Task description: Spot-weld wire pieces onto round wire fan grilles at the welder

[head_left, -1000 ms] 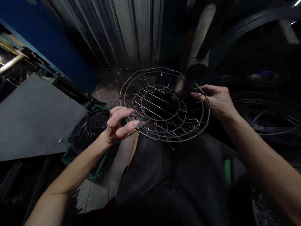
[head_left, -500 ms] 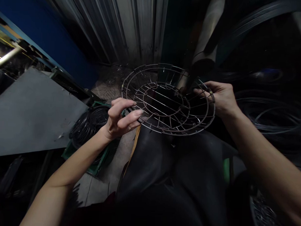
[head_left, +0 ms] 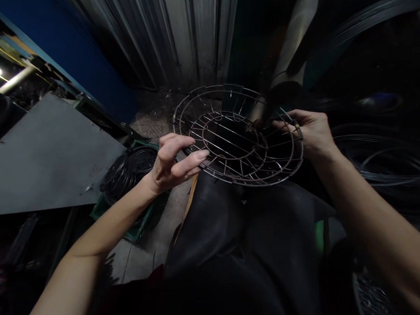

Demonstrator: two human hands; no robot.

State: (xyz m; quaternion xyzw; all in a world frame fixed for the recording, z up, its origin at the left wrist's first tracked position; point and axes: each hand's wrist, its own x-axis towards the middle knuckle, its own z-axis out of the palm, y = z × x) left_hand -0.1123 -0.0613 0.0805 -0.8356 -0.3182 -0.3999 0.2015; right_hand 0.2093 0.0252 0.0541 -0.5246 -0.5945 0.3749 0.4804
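Note:
A round wire basket (head_left: pixel 239 180) with a double rim and a grid of straight wires in its base hangs over my lap. My left hand (head_left: pixel 177 162) grips its near left rim, thumb and fingers closed about the wire. At the right side, my right hand (head_left: pixel 310 131) holds the rim, its fingers curled round the outer wires and partly hidden. Beyond the basket, close to its far right edge, the end of a dark machine part (head_left: pixel 284 89) points down. A dark apron (head_left: pixel 214 222) covers my legs.
To the left are a grey sheet-topped table (head_left: pixel 51 156) and a green crate (head_left: pixel 134 235) with black wire pieces (head_left: pixel 121 175). Wire coils (head_left: pixel 392 157) lie at right. A container of small metal pieces (head_left: pixel 375 301) stands lower right. Corrugated metal (head_left: pixel 197 33) rises ahead.
The basket has shifted very slightly to the right and up in view, along with my left hand. Both hands keep their hold on the rim.

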